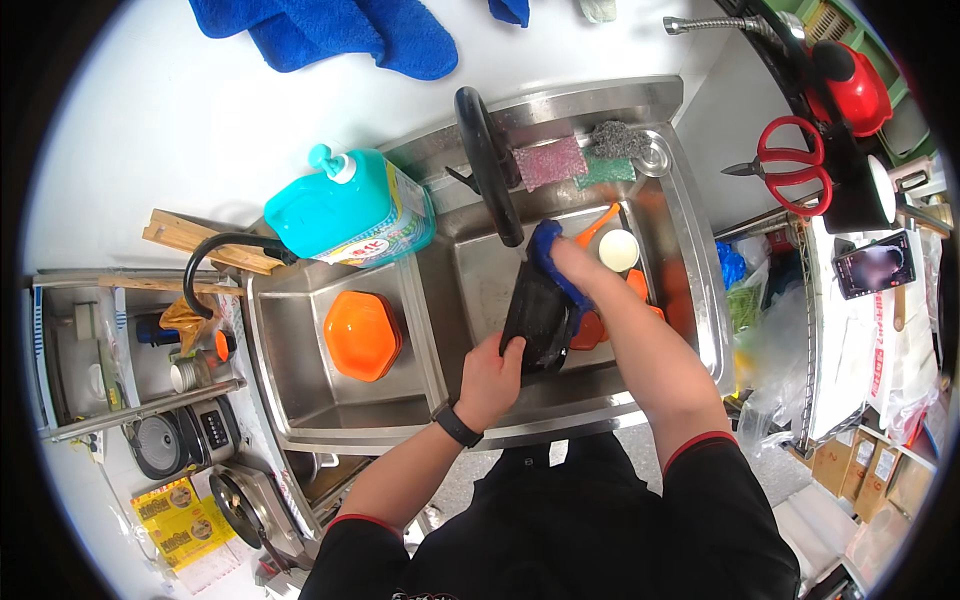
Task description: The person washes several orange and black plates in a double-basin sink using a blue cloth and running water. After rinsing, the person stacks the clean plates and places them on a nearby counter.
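Observation:
My left hand grips the near left edge of a black rectangular tray, tilted over the right basin of a steel sink. A blue cloth is under my right hand, pressed against the tray's far right side; my right fingers are mostly hidden by it. Above the tray's far end hangs the black faucet. To the right, in the basin, lie a white round cup, an orange utensil handle and several orange dishes, partly covered by my arm and the cloth.
Stacked orange hexagonal bowls sit in the left basin. A turquoise pump jug stands behind it. Pink and green scrub sponges and steel wool lie on the back ledge. Red-handled scissors hang at the right.

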`<state>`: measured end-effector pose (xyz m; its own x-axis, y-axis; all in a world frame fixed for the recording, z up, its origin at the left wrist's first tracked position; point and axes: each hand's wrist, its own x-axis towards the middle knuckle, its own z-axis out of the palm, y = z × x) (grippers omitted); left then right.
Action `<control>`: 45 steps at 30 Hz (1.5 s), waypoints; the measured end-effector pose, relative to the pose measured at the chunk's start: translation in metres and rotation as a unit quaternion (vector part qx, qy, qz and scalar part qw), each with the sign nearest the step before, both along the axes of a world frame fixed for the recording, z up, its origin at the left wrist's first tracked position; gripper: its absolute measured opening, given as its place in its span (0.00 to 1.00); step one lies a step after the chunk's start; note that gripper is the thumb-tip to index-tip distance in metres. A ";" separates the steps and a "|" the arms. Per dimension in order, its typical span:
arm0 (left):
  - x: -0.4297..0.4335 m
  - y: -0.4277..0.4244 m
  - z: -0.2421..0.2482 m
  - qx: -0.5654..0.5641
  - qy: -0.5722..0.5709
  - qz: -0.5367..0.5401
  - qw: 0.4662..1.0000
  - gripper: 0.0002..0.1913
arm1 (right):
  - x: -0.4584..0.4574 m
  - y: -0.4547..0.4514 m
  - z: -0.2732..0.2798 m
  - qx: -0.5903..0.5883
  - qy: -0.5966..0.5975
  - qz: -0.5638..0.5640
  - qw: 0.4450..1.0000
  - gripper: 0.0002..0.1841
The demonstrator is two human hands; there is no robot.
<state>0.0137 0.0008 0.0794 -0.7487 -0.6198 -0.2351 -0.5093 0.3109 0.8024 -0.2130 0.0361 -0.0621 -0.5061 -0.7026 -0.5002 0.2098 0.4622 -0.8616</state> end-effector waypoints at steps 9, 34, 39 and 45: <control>-0.053 -0.050 -0.020 -0.007 -0.103 -0.013 0.995 0.34 | 0.079 0.013 0.043 0.020 0.383 0.005 0.924 0.28; -0.069 -0.020 -0.052 0.336 0.086 0.306 0.886 0.13 | 0.157 0.075 -0.093 -0.267 -0.205 -0.509 0.792 0.29; -0.038 -0.027 -0.019 0.374 0.099 0.240 0.890 0.12 | 0.098 0.094 -0.053 -0.252 -0.506 -0.417 0.712 0.27; -0.002 -0.064 -0.005 0.383 -0.028 0.035 0.923 0.13 | 0.048 0.092 -0.090 -0.230 -0.529 -0.277 0.769 0.20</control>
<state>0.0120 -0.0631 0.0746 -0.6865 -0.3020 -0.6615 -0.5540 -0.3719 0.7448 -0.1655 0.1282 -0.1520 -0.2720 -0.7514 -0.6011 0.9603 -0.2517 -0.1200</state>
